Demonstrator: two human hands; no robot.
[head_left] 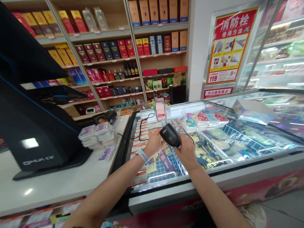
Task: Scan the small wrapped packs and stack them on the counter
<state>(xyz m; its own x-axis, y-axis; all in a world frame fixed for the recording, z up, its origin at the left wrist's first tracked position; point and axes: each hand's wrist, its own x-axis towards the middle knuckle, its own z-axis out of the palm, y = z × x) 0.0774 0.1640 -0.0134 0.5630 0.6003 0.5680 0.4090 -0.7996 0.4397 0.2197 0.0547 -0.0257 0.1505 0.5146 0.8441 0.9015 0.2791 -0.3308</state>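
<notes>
A black handheld barcode scanner (170, 135) is held above the glass-topped chest freezer (163, 189). The fingers of my right hand (186, 152) wrap round its handle, and its head points up and to the left. Close against the scanner's head is my left hand (154, 143), its fingers curled, with a watch (142, 155) on the wrist. What those fingers grip, if anything, is hidden behind the scanner. A black cord (140, 129) runs across the glass to the left of my hands. Beyond the scanner stands a pale pink item (161, 110), partly blurred out.
Several flat packs (204, 120) and an open carton (254, 110) lie on the freezer glass. At left, a black checkout terminal (40, 126) and stacked purple-labelled packs (97, 134) stand on a white counter (59, 183). Shelves (106, 61) of boxes line the back wall.
</notes>
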